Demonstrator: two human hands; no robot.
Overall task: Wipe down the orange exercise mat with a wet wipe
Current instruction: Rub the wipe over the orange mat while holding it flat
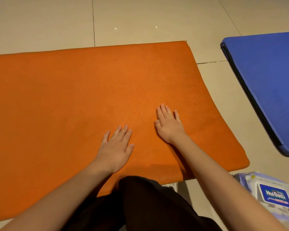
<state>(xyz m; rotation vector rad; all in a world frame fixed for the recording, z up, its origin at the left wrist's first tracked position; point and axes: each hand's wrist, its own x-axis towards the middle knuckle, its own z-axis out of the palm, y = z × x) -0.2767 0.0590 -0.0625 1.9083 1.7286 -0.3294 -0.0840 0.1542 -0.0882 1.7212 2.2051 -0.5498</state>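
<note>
1. Work surface: the orange exercise mat lies flat on the tiled floor, directly in front of the kneeling person and reaching out of view to the left.
2. Left hand: palm down on the mat near its front edge, fingers straight and slightly spread, holding nothing.
3. Right hand: palm down on the mat a little farther forward, fingers extended, also holding nothing. The two hands rest apart, side by side.
4. Supply: the wet wipe pack sits on the floor just off the mat's near right corner, lid apparently closed. No wipe is visible in either hand or on the mat.
5. Step in hand, as judged: preparation only; the mat is being pressed flat and wiping has not begun.
6. Next move, as judged: the right hand must lift, reach back and right to the pack, open the lid and draw one wipe.
7. Note: a blue mat lies well to the right and is not part of the job.
</note>
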